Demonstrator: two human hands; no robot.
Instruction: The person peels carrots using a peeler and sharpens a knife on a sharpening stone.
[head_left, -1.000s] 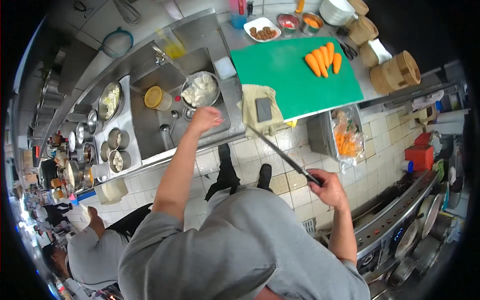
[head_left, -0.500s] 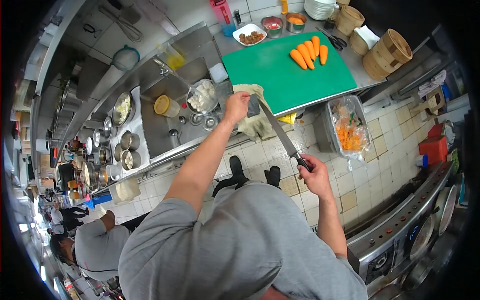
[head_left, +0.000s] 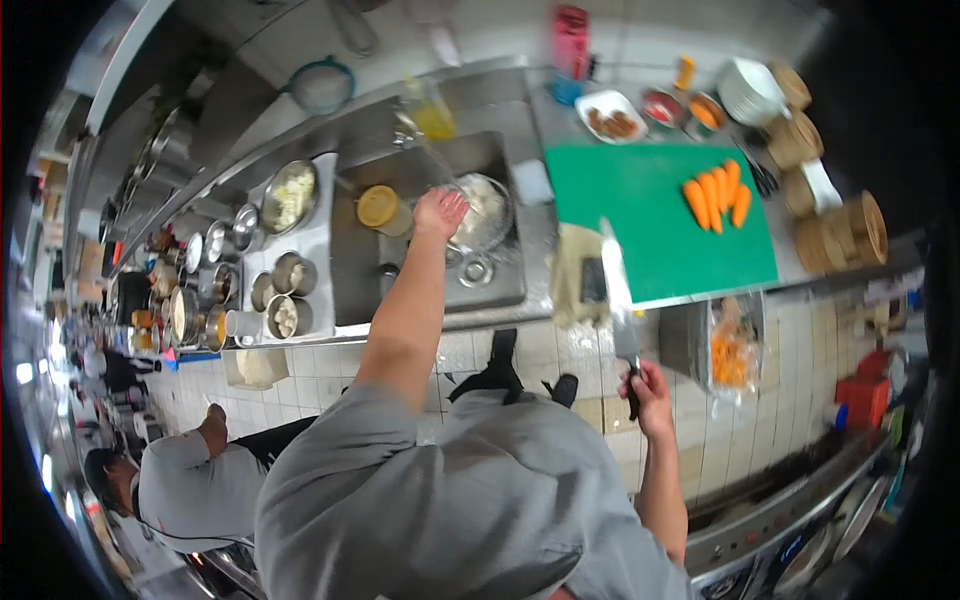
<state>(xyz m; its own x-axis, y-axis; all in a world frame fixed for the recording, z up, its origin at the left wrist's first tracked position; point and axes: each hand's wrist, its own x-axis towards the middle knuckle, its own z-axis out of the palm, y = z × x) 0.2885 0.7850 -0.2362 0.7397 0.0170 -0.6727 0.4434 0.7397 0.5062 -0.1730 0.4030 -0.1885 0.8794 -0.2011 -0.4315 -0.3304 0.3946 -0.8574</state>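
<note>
My right hand (head_left: 650, 398) grips the black handle of a large kitchen knife (head_left: 621, 310), its blade pointing up past the near edge of the green cutting board (head_left: 660, 240). My left hand (head_left: 441, 212) is held out over the sink with its fingers extended, close to the stream from the tap (head_left: 408, 130). Just right of that hand, a bowl (head_left: 484, 215) with whitish contents sits in the sink (head_left: 352, 285). A dark rectangular block (head_left: 594, 280) rests on a damp cloth (head_left: 569, 265) at the counter edge, left of the blade.
Several carrots (head_left: 712, 195) lie on the board. Behind it stand a white dish (head_left: 611, 117), small metal bowls and bamboo steamers (head_left: 842, 235). A bin of peelings (head_left: 735, 350) is below the counter. Left are metal pots (head_left: 288, 316); another person (head_left: 195, 485) is lower left.
My left hand has moved left from beside the cloth and dark block to the tap and sink. The knife stays in my right hand, its blade now more upright. The view has shifted left.
</note>
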